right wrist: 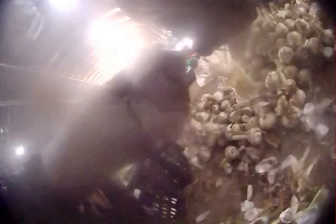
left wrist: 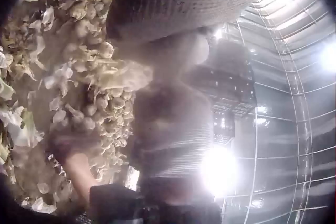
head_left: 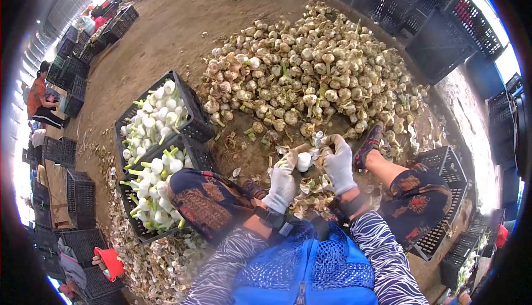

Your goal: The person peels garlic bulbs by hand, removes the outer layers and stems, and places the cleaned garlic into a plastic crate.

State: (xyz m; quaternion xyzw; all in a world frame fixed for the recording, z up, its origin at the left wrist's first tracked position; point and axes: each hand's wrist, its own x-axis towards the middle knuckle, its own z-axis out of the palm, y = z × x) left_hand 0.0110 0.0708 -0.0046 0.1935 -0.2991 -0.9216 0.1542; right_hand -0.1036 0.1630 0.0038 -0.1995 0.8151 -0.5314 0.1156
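"Garlic bulb (head_left: 303, 161), pale and smooth: where exactly was it?"

"Between the two hands, low in front of the person, just short of the heaped garlic (head_left: 299, 72). The left hand (head_left: 284, 178) pinched it with curled fingers, and the right hand (head_left: 338, 164) was just beside it."

"What about the right fingers?"

"Curled inward; they seemed to pinch a scrap of papery skin (head_left: 317, 138). The wrist views were too hazy to show where each fingertip pressed."

"Why hold it there?"

"I'd judge that one hand steadied the bulb while the other worked at its skin, with the heap near. Two black crates (head_left: 194, 117) stood beside the left knee (head_left: 202, 194), probably so their white bulbs (head_left: 155, 117) could go in without much of a stretch."

"And the surfaces?"

"The gloves (head_left: 280, 187) were light, knitted in a ribbed weave up close, and grubby at the fingertips. The crates looked like rigid plastic, with slotted walls. The heap was knobbly, dull and brownish, with stubby stems, whereas the crated bulbs were round, faintly glossy and greenish at the stem ends. Shed skins (head_left: 158, 255), thin and curling, littered the bare brown floor (head_left: 172, 16)."
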